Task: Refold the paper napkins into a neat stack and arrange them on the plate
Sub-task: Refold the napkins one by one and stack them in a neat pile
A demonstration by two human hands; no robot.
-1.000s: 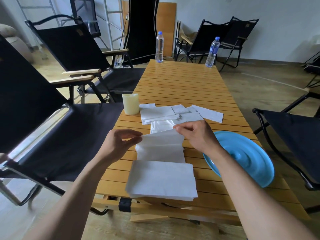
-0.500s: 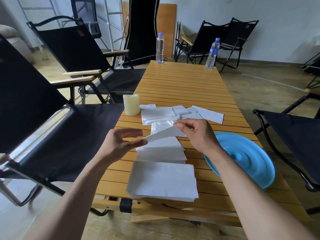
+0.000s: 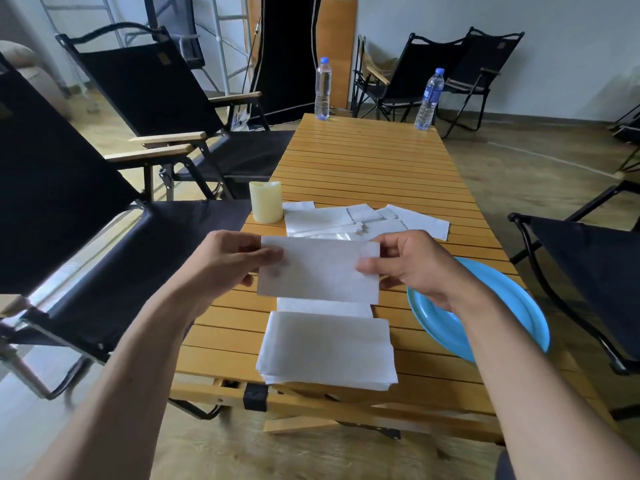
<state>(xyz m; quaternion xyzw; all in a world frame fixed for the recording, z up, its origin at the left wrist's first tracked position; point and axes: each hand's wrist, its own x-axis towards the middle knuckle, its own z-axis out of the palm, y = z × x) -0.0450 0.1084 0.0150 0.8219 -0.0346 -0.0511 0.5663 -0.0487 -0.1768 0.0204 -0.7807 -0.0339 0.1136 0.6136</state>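
Note:
A folded white napkin [image 3: 320, 270] is lifted above the slatted wooden table [image 3: 367, 161]. My left hand [image 3: 228, 263] pinches its left edge and my right hand [image 3: 412, 265] pinches its right edge. Just under it another folded napkin [image 3: 323, 307] lies flat, and nearer the table's front edge sits a stack of folded napkins [image 3: 327, 349]. Loose unfolded napkins [image 3: 349, 218] are scattered further back. A blue plate [image 3: 491, 320] lies at the right, partly behind my right wrist, with nothing on it.
A cream candle [image 3: 266, 201] stands left of the loose napkins. Two water bottles [image 3: 322, 89] [image 3: 429, 98] stand at the table's far end. Black folding chairs flank the table on the left [image 3: 86, 230] and right [image 3: 595, 265].
The napkin that lay on the table with its top flap being folded over is now lifted off the surface, held flat between both hands. Both hands rose and spread to its edges.

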